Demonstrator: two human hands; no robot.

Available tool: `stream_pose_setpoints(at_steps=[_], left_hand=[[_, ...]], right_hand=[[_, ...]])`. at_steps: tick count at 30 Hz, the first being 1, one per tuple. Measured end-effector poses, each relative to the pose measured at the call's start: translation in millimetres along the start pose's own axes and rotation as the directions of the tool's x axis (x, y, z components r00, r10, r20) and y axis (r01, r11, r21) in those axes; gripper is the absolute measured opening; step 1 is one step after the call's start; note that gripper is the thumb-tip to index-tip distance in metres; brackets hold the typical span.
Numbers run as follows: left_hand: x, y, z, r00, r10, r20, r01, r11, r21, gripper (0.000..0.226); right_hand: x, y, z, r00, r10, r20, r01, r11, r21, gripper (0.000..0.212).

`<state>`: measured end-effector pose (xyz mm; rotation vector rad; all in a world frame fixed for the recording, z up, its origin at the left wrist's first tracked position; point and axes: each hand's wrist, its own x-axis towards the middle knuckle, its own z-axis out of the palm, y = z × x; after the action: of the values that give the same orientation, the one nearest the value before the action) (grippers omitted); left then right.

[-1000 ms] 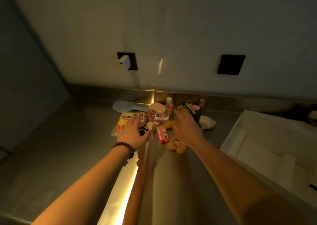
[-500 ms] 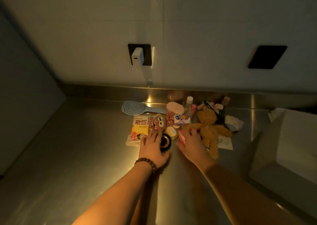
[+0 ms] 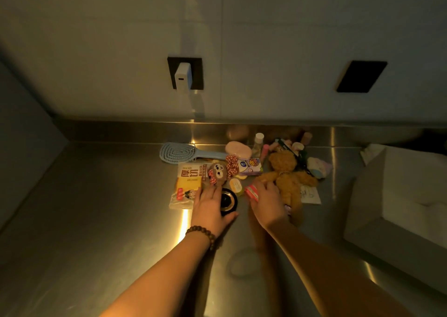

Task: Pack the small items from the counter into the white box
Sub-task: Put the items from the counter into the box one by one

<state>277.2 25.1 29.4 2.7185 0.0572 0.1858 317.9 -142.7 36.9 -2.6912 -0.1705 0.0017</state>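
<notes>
A heap of small items lies on the steel counter (image 3: 96,208) by the back wall. My left hand (image 3: 210,210), with a bead bracelet, lies over a round black tin (image 3: 229,199), thumb curled round its near rim. My right hand (image 3: 266,203) grips a small red-and-white striped packet (image 3: 251,192) beside a brown teddy bear (image 3: 287,176). Among the heap are a snack packet (image 3: 189,180), a small plush charm (image 3: 219,171) and a blue-and-white carton (image 3: 250,167). The white box (image 3: 377,196) stands at the right.
A light blue hairbrush (image 3: 179,151), a pink oval case (image 3: 238,150), a small bottle (image 3: 258,141) and a pastel plush (image 3: 318,167) lie at the back. A white charger (image 3: 182,76) sits in a wall socket. A paper note (image 3: 310,193) lies by the bear.
Both hands have drawn back toward me from the middle of the heap. The left came down over the black tin, the right closed on the striped packet. The view swung left.
</notes>
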Motion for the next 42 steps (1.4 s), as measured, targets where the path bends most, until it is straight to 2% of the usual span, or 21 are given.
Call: stream_pose_setpoints(at_steps=[5,8,15,17,19,21,25,30,33,36,39,42], left_hand=[[13,17,-26,1.0,-0.007,-0.01,0.006,0.996,-0.085,0.089],[26,45,-41,0.998,0.054,-0.035,-0.058,0.99,-0.132,0.088],[43,143,-50,0.97,0.241,-0.028,-0.24,0.933,-0.267,0.089],[44,175,-47,0.956,0.291,-0.035,-0.291,0.923,-0.251,0.089],[44,210,-41,0.941,0.337,-0.03,-0.333,0.907,-0.257,0.088],[45,245,-33,0.934,0.356,-0.025,-0.35,0.9,-0.259,0.086],[47,307,-11,0.947,0.32,-0.033,-0.319,0.918,-0.235,0.085],[54,344,6,0.966,0.258,-0.03,-0.258,0.939,-0.228,0.086],[54,348,12,0.977,0.205,-0.052,-0.211,0.957,-0.197,0.087],[52,345,15,0.985,0.154,-0.079,-0.167,0.967,-0.193,0.087],[53,340,14,0.984,0.152,-0.089,-0.167,0.968,-0.189,0.087],[55,338,15,0.983,0.171,-0.064,-0.18,0.967,-0.179,0.087]], right_hand=[[-17,-2,-34,0.987,-0.092,-0.134,0.104,0.991,0.087,0.044],[-22,-2,-71,0.967,-0.116,-0.227,0.142,0.984,0.103,0.045],[-47,64,-183,0.903,-0.041,-0.428,0.133,0.973,0.188,0.041],[-54,98,-214,0.881,0.031,-0.473,0.1,0.963,0.248,0.037],[-58,137,-240,0.872,0.084,-0.482,0.026,0.976,0.218,0.036],[-60,179,-258,0.886,0.106,-0.452,-0.031,0.985,0.17,0.042],[-56,255,-267,0.926,0.138,-0.351,-0.076,0.98,0.185,0.045],[-34,314,-249,0.997,0.038,-0.074,-0.031,0.995,0.099,0.043],[-23,329,-237,0.993,-0.011,0.117,-0.016,0.973,0.23,0.035],[-15,333,-222,0.984,-0.067,0.165,0.044,0.989,0.14,0.036],[-7,332,-202,0.984,-0.087,0.156,0.087,0.996,0.011,0.023],[-4,334,-191,0.985,-0.093,0.143,0.093,0.996,0.008,0.031]])
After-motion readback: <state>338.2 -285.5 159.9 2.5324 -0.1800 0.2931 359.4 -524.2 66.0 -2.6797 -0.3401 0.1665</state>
